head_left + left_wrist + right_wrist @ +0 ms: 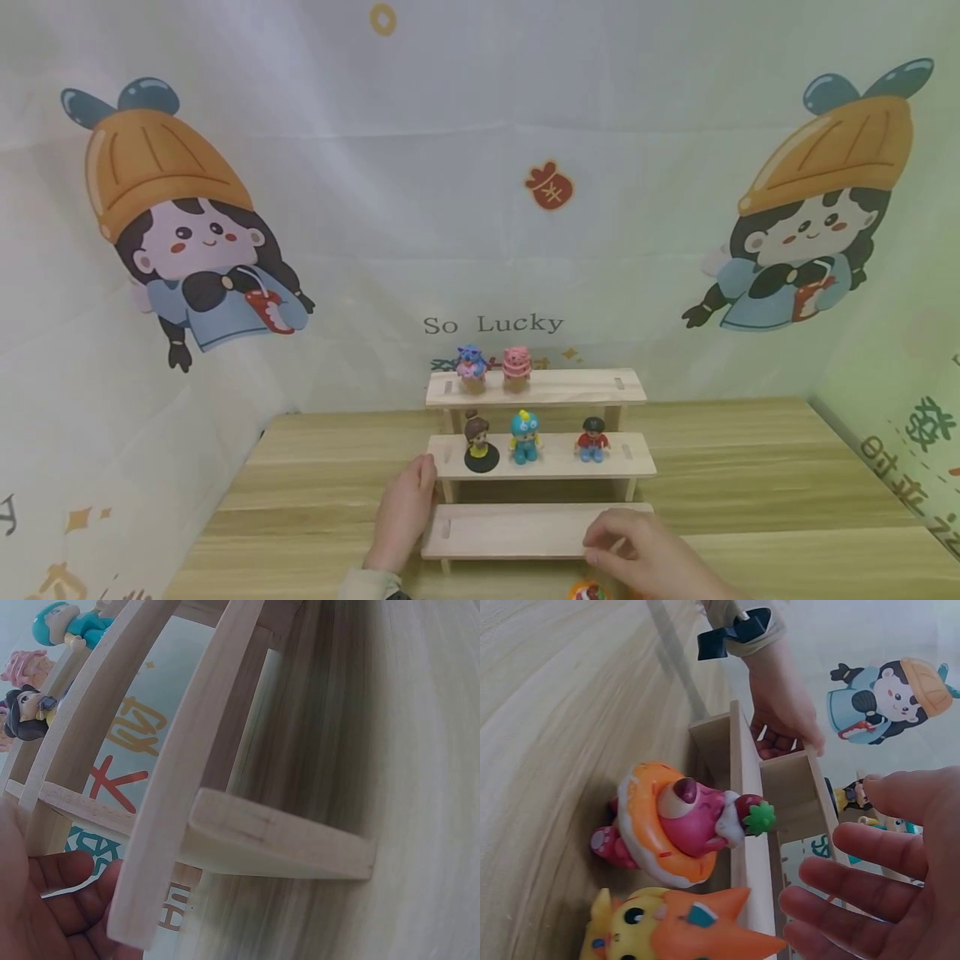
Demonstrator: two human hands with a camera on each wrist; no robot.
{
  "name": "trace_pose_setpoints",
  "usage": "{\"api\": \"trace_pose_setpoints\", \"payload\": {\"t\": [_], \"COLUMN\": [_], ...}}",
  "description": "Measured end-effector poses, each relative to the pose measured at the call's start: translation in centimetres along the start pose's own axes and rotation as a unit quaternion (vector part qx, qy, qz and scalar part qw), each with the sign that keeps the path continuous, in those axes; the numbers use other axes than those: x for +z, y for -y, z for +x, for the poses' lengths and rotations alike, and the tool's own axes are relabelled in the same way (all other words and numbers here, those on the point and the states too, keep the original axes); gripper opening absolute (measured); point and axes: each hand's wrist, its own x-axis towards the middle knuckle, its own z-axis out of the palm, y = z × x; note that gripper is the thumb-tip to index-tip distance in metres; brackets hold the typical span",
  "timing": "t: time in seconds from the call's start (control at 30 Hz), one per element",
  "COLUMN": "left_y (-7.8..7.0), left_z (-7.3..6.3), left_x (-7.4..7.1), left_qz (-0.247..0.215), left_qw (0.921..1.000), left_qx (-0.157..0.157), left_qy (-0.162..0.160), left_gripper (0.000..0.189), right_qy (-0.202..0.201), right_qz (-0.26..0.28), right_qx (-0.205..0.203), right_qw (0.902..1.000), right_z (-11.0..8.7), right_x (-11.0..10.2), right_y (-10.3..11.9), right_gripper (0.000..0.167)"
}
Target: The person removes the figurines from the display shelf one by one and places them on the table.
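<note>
A three-step wooden display stand (pixel 525 533) is in the middle of the head view. My left hand (pixel 405 508) holds its left end at the middle step, and in the left wrist view that hand's curled fingers (pixel 79 889) lie by the end. Over the right end of the bottom step hovers my right hand (pixel 645 550); its fingers look spread and hold nothing in the right wrist view. Near it, before the stand, are a pink bear figurine in an orange doughnut ring (pixel 694 817) and an orange-and-yellow figurine (pixel 675 930).
On the middle step stand a brown-haired doll (pixel 477 437), a teal-hooded figurine (pixel 525 437) and a red-jacketed figurine (pixel 592 440). A blue figurine (pixel 471 367) and a pink one (pixel 517 365) occupy the top step. Printed cloth (pixel 600 267) hangs behind the wooden table (pixel 322 475).
</note>
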Motion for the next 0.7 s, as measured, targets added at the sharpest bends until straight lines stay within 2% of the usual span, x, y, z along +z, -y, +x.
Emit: {"api": "trace_pose_setpoints", "payload": {"t": [0.07,0.23,0.43,0.7], "left_y": [0.0,-0.1,0.0,-0.1], "left_z": [0.0,-0.1,0.0,-0.1], "left_x": [-0.1,-0.2,-0.1,0.0], "left_qz": [0.004,0.001,-0.005,-0.012], "left_qw": [1.0000,1.0000,1.0000,0.9999], "left_qx": [0.004,0.008,0.002,0.000], "left_qy": [-0.001,-0.004,-0.002,-0.002], "left_gripper": [0.045,0.045,0.045,0.042], "right_qy": [-0.012,-0.025,-0.057,-0.078], "right_qz": [-0.007,-0.013,-0.030,-0.019], "right_qx": [-0.002,0.025,-0.033,-0.042], "right_qw": [0.9999,0.9993,0.9974,0.9959], "right_z": [0.1,0.5,1.3,2.1], "right_x": [-0.2,-0.9,-1.5,-2.3], "right_y": [0.3,1.3,1.9,2.7], "right_gripper": [0.016,0.019,0.015,0.013]}}
